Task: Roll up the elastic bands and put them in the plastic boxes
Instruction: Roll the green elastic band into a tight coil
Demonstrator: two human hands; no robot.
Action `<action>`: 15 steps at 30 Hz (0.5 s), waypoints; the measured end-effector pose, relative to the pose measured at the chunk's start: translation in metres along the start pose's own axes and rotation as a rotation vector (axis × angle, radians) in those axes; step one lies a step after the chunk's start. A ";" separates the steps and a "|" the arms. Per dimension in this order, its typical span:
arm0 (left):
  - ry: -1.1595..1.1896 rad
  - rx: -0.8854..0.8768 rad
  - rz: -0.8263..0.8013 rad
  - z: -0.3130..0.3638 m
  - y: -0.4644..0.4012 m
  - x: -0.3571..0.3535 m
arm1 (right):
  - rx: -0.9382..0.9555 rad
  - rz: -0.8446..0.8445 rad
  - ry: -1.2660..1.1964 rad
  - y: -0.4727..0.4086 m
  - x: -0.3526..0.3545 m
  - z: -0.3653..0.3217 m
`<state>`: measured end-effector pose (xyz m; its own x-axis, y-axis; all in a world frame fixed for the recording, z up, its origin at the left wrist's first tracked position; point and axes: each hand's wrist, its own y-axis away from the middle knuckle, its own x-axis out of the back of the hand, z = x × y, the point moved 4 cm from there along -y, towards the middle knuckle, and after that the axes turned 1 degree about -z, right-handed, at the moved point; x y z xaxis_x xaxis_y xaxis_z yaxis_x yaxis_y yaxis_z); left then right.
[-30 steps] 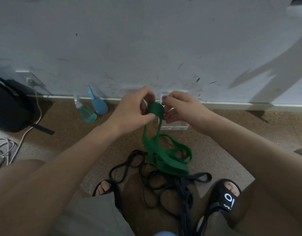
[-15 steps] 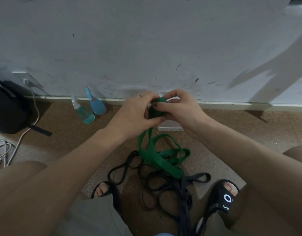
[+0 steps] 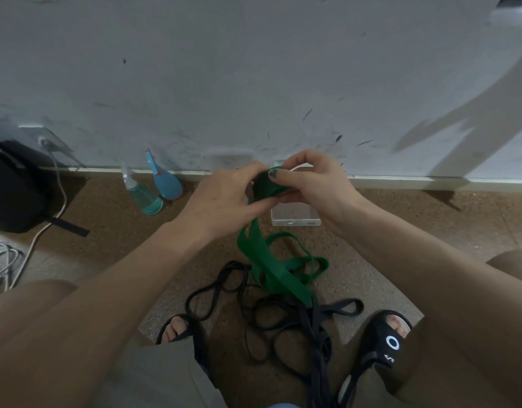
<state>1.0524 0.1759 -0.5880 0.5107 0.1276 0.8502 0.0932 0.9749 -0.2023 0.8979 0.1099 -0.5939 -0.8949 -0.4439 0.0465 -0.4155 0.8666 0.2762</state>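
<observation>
Both hands hold the rolled end of a green elastic band above the floor. My left hand pinches the roll from the left and below, my right hand grips it from the top and right. The loose rest of the band hangs down and lies in loops on the floor. A clear plastic box stands on the floor just behind and below my hands, partly hidden by them. Several black elastic bands lie tangled between my feet.
Two spray bottles lean at the wall's base on the left. A black bag and white cables are at the far left. My feet in black sandals flank the bands. The white wall is close ahead.
The roll of green band has grown as my hands kept turning it, and less loose band lies on the floor. My right hand's fingers have shifted over the top of the roll.
</observation>
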 end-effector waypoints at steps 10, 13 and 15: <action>0.184 0.004 0.057 0.006 -0.006 0.008 | -0.106 -0.163 -0.451 0.002 -0.002 0.004; 0.080 -0.042 0.053 0.006 -0.006 0.010 | -0.098 -0.163 -0.449 0.003 -0.003 0.007; 0.032 -0.062 0.050 0.007 -0.004 0.009 | -0.088 -0.155 -0.426 0.003 -0.003 0.009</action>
<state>1.0511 0.1746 -0.5760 0.5428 0.1690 0.8227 0.1192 0.9541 -0.2746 0.8981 0.1163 -0.6021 -0.8181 -0.4173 -0.3956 -0.5507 0.7667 0.3301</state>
